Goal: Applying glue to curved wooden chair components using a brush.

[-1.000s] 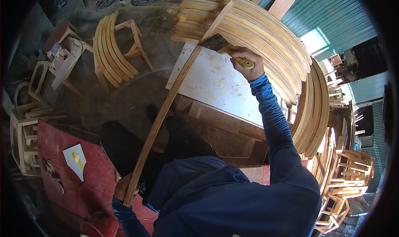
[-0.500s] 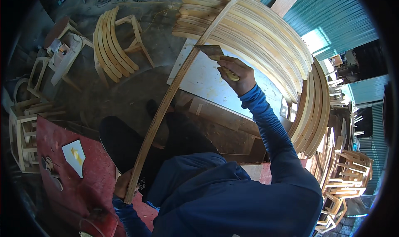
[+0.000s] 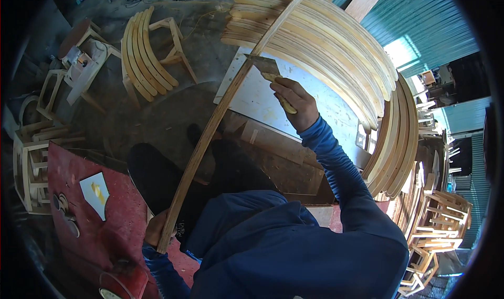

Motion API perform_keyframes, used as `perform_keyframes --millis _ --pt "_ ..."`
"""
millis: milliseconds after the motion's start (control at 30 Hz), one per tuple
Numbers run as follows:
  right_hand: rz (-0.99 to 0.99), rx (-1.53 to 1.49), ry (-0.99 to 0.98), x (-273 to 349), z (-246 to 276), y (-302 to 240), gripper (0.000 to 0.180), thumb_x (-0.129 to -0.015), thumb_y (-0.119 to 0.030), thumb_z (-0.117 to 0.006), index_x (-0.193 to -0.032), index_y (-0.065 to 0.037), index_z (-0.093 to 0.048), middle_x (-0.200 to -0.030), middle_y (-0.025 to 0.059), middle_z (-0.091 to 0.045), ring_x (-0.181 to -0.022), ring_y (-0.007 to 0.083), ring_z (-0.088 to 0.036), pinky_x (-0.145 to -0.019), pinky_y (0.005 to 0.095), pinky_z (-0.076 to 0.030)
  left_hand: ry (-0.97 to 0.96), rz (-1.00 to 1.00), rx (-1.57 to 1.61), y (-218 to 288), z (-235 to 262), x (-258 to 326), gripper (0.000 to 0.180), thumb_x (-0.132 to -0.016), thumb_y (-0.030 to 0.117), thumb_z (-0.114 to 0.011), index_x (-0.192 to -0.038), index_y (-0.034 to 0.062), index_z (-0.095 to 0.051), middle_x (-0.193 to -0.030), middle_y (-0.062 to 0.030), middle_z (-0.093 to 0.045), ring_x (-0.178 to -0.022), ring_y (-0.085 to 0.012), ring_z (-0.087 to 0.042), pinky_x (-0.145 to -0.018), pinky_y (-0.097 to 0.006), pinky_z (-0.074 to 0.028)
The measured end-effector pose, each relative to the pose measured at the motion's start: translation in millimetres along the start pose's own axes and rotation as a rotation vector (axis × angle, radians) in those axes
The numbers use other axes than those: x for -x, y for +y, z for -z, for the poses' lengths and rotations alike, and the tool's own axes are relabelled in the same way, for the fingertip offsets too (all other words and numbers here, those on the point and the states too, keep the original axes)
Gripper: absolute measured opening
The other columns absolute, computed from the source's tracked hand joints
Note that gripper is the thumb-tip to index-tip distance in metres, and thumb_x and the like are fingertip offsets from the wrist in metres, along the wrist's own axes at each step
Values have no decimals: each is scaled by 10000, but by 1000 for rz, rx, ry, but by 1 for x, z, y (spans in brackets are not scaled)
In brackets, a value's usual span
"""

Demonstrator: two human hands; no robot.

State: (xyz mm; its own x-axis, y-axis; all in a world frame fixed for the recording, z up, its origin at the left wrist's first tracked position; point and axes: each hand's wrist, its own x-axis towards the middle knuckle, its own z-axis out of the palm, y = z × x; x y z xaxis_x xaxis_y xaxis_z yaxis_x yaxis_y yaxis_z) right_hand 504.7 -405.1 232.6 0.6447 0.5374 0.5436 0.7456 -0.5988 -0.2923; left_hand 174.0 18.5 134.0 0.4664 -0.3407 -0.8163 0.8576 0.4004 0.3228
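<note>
A long curved plywood strip (image 3: 210,136) runs from my waist up to the stack of bent wood pieces (image 3: 320,36). My left hand (image 3: 155,230) grips its lower end beside my body. My right hand (image 3: 296,104) holds a putty knife (image 3: 269,71) with a yellow handle, its flat metal blade pressed against the strip's upper part. Under that hand lies a white board (image 3: 325,105).
A red table (image 3: 100,231) with a white card and small round things is at my lower left. Curved wood pieces lean on a stool (image 3: 149,52) at the upper left. Wooden chair frames (image 3: 436,231) are stacked at the right, more frames (image 3: 31,157) at the left.
My right hand has slid the putty knife down along the strip, toward me. The left hand keeps its hold on the strip's lower end.
</note>
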Motion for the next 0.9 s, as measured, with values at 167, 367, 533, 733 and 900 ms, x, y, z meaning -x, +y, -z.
perform_keyframes --millis 167,367,533,733,900 --pt "122 137 -185 18 -15 -9 467 -774 19 -717 -1221 -105 -661 -1256 130 -592 -1058 319 -656 -837 380 -599 89 87 -63 7 -7 2 321 -1024 448 -484 -1222 197 -520 -623 -17 -525 -452 -157 -547 -374 -304 -461" --pt "-119 -222 -47 -7 18 -30 247 -900 -28 -682 -1145 -56 -691 -1077 150 -694 -927 334 -698 -786 363 -583 59 77 16 0 0 0 303 -1028 431 -471 -1216 199 -521 -594 -38 -548 -421 -146 -524 -358 -280 -435" --pt "-93 -56 37 -14 8 -4 273 -893 -43 -689 -1166 -56 -679 -1083 155 -683 -921 340 -696 -792 367 -581 36 52 28 -1 1 -4 311 -1026 456 -473 -1150 181 -549 -592 -46 -555 -399 -135 -514 -345 -279 -432" --pt "-220 -257 -62 -23 21 -14 221 -902 -39 -682 -1123 -34 -696 -1022 167 -709 -905 311 -707 -793 345 -564 189 192 -21 5 -8 -6 294 -1027 464 -467 -1114 198 -557 -565 -46 -554 -384 -140 -510 -340 -273 -422" --pt "-130 -140 115 -12 2 3 272 -883 7 -687 -1150 -49 -688 -1084 160 -688 -945 320 -694 -815 351 -567 159 182 -26 7 -11 -7 276 -1031 456 -462 -1034 196 -558 -545 -42 -543 -371 -140 -499 -330 -279 -402"
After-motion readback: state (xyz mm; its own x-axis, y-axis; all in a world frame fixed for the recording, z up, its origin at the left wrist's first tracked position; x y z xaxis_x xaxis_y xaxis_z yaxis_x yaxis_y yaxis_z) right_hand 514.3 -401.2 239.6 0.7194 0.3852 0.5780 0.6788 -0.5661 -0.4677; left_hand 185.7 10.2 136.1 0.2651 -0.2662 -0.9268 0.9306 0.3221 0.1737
